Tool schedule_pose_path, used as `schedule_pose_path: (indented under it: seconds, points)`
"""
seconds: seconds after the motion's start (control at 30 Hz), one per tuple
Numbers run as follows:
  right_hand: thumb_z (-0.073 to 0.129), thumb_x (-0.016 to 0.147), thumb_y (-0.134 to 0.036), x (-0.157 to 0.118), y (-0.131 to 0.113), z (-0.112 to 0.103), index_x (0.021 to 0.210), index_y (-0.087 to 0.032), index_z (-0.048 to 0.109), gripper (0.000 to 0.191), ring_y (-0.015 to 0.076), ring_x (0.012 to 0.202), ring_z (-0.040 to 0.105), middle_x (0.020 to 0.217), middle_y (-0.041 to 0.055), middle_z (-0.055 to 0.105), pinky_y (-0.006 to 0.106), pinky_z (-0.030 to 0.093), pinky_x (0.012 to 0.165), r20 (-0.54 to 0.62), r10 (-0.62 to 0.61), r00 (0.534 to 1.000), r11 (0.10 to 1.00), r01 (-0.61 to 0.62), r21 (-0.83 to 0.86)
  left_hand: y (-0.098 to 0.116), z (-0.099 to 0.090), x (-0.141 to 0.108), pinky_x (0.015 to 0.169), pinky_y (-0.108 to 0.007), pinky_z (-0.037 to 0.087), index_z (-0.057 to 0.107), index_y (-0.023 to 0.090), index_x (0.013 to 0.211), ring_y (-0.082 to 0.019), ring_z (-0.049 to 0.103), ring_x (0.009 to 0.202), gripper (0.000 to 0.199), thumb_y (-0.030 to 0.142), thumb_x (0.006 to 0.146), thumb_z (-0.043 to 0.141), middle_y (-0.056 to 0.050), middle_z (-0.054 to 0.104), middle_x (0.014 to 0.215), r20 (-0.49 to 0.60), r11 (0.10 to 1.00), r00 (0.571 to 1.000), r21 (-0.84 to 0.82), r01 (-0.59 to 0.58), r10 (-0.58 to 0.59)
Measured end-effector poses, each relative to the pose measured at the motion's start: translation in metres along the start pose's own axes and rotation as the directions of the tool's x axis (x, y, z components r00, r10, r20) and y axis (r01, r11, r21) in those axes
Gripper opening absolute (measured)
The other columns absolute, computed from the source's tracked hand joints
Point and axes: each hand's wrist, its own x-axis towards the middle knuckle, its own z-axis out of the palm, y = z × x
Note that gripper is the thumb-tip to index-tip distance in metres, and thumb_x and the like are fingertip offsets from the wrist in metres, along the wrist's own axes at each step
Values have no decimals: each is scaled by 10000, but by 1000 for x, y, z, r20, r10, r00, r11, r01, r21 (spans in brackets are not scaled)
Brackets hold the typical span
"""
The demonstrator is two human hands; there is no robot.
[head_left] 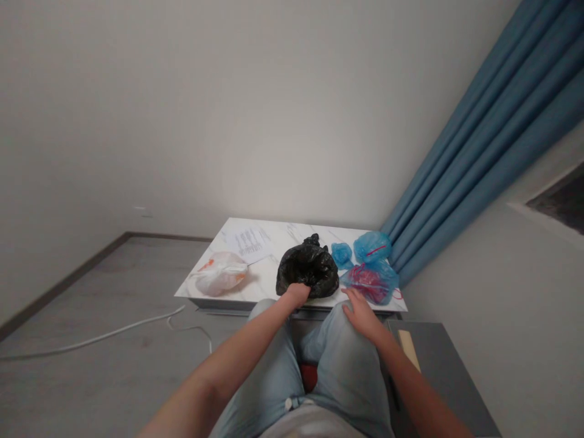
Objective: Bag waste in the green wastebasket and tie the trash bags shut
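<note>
The left hand (pixel 297 294) touches a black plastic bag (pixel 306 266) at the near edge of the white marble tabletop (pixel 274 234). Its fingers are hidden, so I cannot tell if it grips. The right hand (pixel 362 315) lies open on a knee (pixel 340 347).

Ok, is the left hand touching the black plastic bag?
Touching. The head view shows the left hand pressed against the black plastic bag.
</note>
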Motion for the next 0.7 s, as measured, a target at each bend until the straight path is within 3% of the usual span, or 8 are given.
schedule_pose_path:
  seconds: [0.1,0.23,0.4,0.53,0.7]
  points:
    - [546,850,-256,-34,11,8,1422,-110,506,593,342,1396,370,1498,217,395,477,301,1150,-65,143,988,966,-154,-209,-2,-3,7,888,-355,541,699,142,1106,-289,682,1078,290,138,832,602,-188,708,1155,38,1000,999,1,-13,13]
    - [542,875,-306,-69,24,29,1493,-173,436,640,394,1445,286,1581,199,276,517,324,1118,-96,286,953,906,-301,-298,-3,-3,12,867,-333,549,710,160,1107,-281,689,1061,299,171,825,613,-163,717,1152,36,1000,999,7,-31,30]
    - [461,927,-327,-95,23,49,1528,-242,371,613,365,1486,198,1630,137,178,515,344,1099,-253,199,947,899,-279,-337,1,3,9,925,-368,521,637,165,1233,-279,660,1113,355,227,905,517,-164,689,1205,-75,999,996,25,-37,39]
    - [446,940,-337,-95,16,52,1515,-253,393,584,340,1478,230,1630,114,194,493,339,1113,-295,160,942,913,-255,-319,4,10,6,990,-443,474,574,132,1292,-325,615,1168,468,314,862,615,-194,647,1260,-154,999,988,43,-9,15]
    - [475,921,-336,-85,12,56,1503,-278,413,588,340,1476,234,1631,86,209,503,323,1126,-327,126,936,923,-232,-307,3,16,2,996,-434,457,625,142,1199,-284,656,1090,320,215,911,508,-170,700,1151,-200,999,980,47,17,-7]
